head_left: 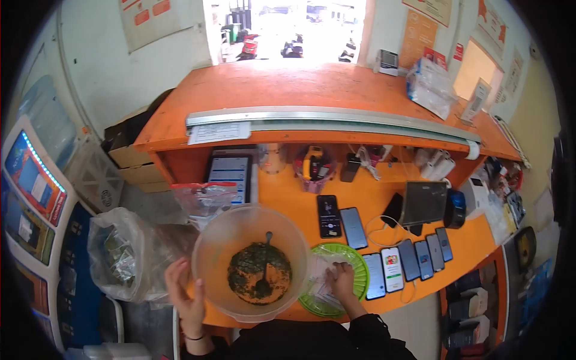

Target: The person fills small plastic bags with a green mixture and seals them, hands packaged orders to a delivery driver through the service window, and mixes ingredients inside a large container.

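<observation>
A large translucent plastic tub (211, 252) stands at the front edge of the desk. Orange powder mixed with dark green flakes (247, 270) lies in its bottom, and a dark spoon (269, 236) leans inside. My left hand (186, 297) is raised beside the tub's left side, fingers apart, holding nothing. To the right of the tub is a bright green ribbed plastic plate (361, 267) with clear plastic bags (321, 282) on it. My right hand (342, 281) reaches down onto these bags, its fingers bent and closed on the plastic; the fingertips are partly hidden.
Several phones (393, 270) lie in a row right of the plate, near a dark monitor (425, 203). A plastic sack of small packets (120, 258) stands left of the tub. The raised orange counter (270, 90) runs behind, with a tablet (230, 174) beneath it.
</observation>
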Tool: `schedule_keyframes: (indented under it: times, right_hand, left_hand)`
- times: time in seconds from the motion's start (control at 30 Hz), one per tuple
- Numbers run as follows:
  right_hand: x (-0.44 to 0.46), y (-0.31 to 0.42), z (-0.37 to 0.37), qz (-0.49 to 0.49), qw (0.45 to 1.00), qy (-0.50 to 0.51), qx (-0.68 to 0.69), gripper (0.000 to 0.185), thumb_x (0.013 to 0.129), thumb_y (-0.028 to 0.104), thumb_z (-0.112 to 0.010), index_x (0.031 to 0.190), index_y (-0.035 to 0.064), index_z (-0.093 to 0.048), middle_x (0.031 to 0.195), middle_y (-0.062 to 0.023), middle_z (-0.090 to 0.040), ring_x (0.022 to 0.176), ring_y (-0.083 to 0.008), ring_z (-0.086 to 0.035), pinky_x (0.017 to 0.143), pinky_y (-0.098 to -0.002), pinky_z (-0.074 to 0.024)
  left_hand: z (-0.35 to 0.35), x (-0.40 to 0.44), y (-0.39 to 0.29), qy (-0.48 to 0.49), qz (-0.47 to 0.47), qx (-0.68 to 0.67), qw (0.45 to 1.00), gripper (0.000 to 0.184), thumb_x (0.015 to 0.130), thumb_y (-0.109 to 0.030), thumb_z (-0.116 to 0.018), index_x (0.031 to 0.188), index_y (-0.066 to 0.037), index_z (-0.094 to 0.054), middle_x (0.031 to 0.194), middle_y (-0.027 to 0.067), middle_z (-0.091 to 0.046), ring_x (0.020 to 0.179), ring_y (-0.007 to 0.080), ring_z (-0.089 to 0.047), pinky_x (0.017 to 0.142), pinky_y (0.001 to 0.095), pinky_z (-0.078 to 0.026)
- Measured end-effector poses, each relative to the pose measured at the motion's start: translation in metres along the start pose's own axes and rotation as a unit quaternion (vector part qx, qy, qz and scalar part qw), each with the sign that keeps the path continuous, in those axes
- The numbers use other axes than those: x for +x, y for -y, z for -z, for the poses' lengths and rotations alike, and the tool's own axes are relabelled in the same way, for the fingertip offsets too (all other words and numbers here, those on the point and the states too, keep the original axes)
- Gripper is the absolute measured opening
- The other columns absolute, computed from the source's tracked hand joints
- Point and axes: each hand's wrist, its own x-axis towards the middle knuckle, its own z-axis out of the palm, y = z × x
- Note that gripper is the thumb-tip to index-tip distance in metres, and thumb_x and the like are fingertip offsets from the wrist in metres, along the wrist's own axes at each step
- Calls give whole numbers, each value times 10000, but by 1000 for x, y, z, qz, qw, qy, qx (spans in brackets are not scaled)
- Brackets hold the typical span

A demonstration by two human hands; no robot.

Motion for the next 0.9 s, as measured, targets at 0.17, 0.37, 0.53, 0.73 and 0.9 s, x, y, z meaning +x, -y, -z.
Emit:
schedule_keyframes:
  times: [0.17, 0.37, 0.53, 0.73, 0.9]
  right_hand:
    - [45, 49, 24, 80, 984, -99, 125, 169, 689, 44, -567, 853, 7, -555, 814, -149, -509, 783, -314, -473, 711, -386, -375]
    - [126, 189, 37, 428, 843, 290, 152, 217, 690, 105, -590, 880, 6, -563, 799, -86, -559, 820, -254, -511, 687, -358, -407]
    - [114, 197, -55, 450, 606, 577, -311, 141, 708, 104, -525, 778, 15, -609, 809, -130, -601, 810, -277, -562, 675, -360, -442]
    - [113, 250, -5, 496, 674, 487, -252, 199, 715, 140, -521, 869, 58, -615, 770, -168, -585, 765, -242, -586, 497, -341, -454]
    - [92, 268, -35, 553, 778, 234, -183, 330, 737, 136, -498, 1056, 59, -526, 800, -161, -555, 677, -269, -587, 498, -352, -452]
  left_hand:
    - [-21, -17, 40, -72, 130, -32, 988, 479, 759, -104, -565, 1185, -17, -367, 1246, 122, -338, 1126, 239, -354, 936, 338, -289]
    - [-23, -25, 47, -18, 358, -447, 820, 648, 625, 58, -465, 1246, -17, -294, 1234, 123, -356, 1131, 202, -368, 927, 299, -314]
    - [-13, -9, 34, -30, 295, -444, 845, 677, 513, 48, -392, 1190, 48, -372, 1141, 105, -472, 1042, 192, -458, 879, 269, -360]
    - [22, -1, 28, -47, 253, -414, 873, 682, 492, 72, -397, 1174, 70, -388, 1128, 120, -489, 1040, 186, -475, 883, 273, -367]
    - [47, -7, 19, -11, 277, -399, 874, 678, 488, 108, -389, 1164, 67, -403, 1130, 120, -491, 1052, 188, -470, 902, 272, -349]
